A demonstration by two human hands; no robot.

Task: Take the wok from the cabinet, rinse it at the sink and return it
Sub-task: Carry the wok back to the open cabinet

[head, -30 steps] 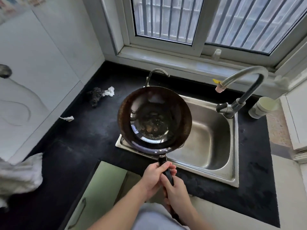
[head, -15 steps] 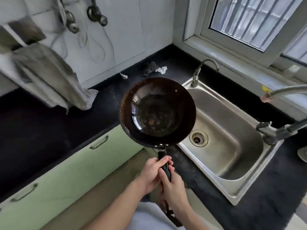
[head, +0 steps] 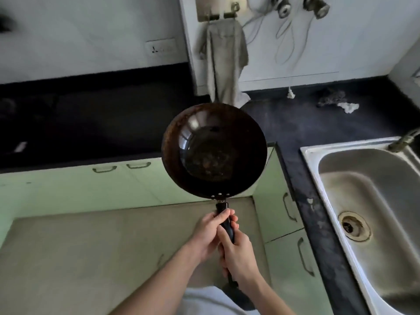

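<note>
A dark round wok (head: 213,151) with a black handle hangs level in the air over the floor, in front of the corner of the pale green cabinets (head: 141,185). Both hands hold its handle: my left hand (head: 210,233) grips it nearer the pan, my right hand (head: 238,255) just behind it. The steel sink (head: 372,201) lies to the right, apart from the wok. The cabinet doors in view are closed.
A black L-shaped countertop (head: 295,123) runs along the wall and down the right side. A grey towel (head: 223,62) hangs on the wall behind the wok. A scrubber and crumpled paper (head: 336,103) lie on the counter. Beige floor (head: 91,258) spreads below.
The view has swung left from the sink to the cabinet corner. The wok went with it, from above the sink's left edge to over the floor, both hands still on the handle.
</note>
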